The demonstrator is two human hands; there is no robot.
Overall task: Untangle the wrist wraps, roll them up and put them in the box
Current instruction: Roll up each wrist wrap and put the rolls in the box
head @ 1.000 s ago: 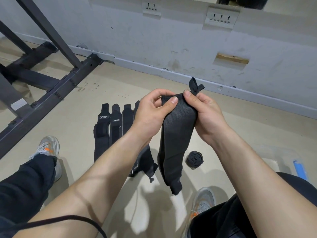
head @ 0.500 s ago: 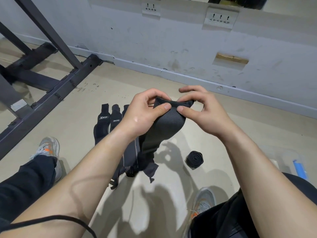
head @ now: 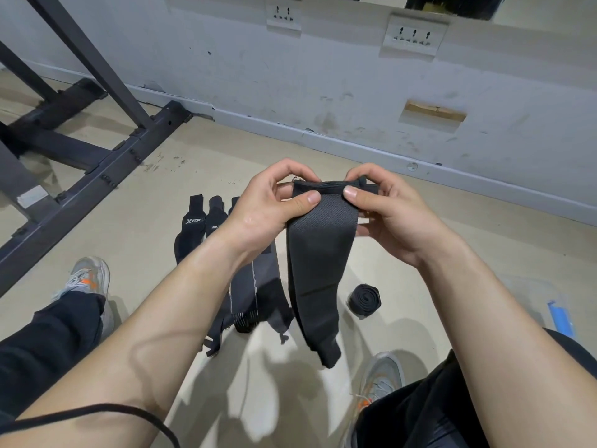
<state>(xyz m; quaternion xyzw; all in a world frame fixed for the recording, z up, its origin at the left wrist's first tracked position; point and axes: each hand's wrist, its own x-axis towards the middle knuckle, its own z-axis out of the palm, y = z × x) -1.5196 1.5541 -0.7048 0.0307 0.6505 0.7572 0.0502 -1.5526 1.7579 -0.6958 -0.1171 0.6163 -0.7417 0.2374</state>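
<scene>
While both hands pinch its folded top edge between thumb and curled fingers, the black wrist wrap hangs down between them, its free end dangling above the floor. The left hand takes the left corner, the right hand the right. A rolled wrap lies on the floor just right of the hanging strip. The clear plastic box, with a blue clip, sits far right; its contents cannot be made out. Among the flat wraps behind the left wrist, one reads "XTEP".

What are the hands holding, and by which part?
One black wrist wrap: left hand and right hand pinch its top end, one at each corner; the rest hangs free.
</scene>
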